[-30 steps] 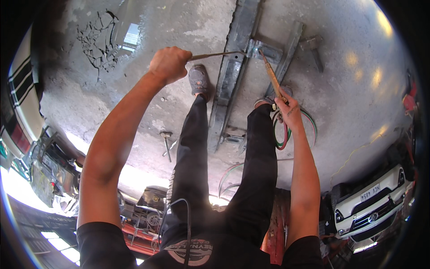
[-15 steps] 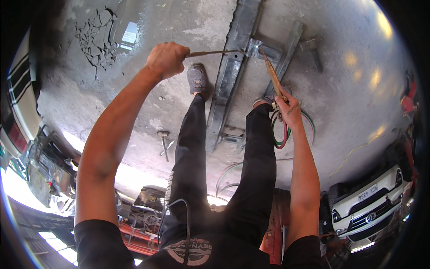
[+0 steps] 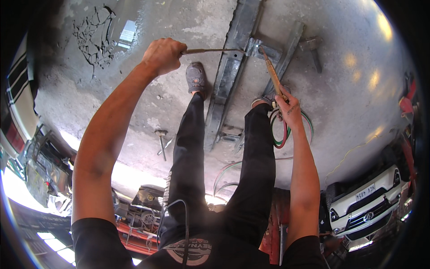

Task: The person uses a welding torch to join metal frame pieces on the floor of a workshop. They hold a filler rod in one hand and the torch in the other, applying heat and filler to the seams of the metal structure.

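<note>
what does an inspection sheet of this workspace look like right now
surface: grey concrete floor, cracked and broken patch at upper left
job's things: long metal channel frame lying on the floor; thin metal rod reaching to it; torch with its tip at the frame
clutter: hammer on the floor left of the legs; another hammer right of the frame
grippers: left hand closed on the rod; right hand closed on the torch
cables: red and green hoses looped below the right hand
surroundings: white car at lower right; machinery at lower left
</note>
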A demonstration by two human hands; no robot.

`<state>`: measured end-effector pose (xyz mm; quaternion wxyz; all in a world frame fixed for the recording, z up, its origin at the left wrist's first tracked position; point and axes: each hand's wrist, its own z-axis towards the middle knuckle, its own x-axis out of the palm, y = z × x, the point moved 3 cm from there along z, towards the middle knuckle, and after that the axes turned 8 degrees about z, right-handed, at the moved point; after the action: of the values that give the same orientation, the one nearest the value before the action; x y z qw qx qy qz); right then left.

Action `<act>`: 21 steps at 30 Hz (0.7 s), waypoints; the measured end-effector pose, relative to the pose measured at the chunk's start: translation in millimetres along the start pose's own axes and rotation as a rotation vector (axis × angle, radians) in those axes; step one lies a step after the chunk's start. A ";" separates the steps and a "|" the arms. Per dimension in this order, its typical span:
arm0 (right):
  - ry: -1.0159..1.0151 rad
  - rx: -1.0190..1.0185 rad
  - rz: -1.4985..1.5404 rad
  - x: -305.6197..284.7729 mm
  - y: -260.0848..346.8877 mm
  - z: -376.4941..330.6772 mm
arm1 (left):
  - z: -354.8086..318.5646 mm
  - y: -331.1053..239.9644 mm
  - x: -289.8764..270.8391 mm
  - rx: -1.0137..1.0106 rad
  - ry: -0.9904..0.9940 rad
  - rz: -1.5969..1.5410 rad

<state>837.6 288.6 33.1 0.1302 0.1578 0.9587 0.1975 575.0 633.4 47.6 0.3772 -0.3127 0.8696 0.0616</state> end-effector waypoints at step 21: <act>-0.024 -0.060 0.008 -3.3 -6.0 1.7 | -47.9 -104.8 -27.6 -0.090 -0.103 -0.126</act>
<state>839.6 282.8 29.7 0.1458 0.1598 0.9501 0.2247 621.6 547.2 114.2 0.4103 -0.3798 0.8239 0.0928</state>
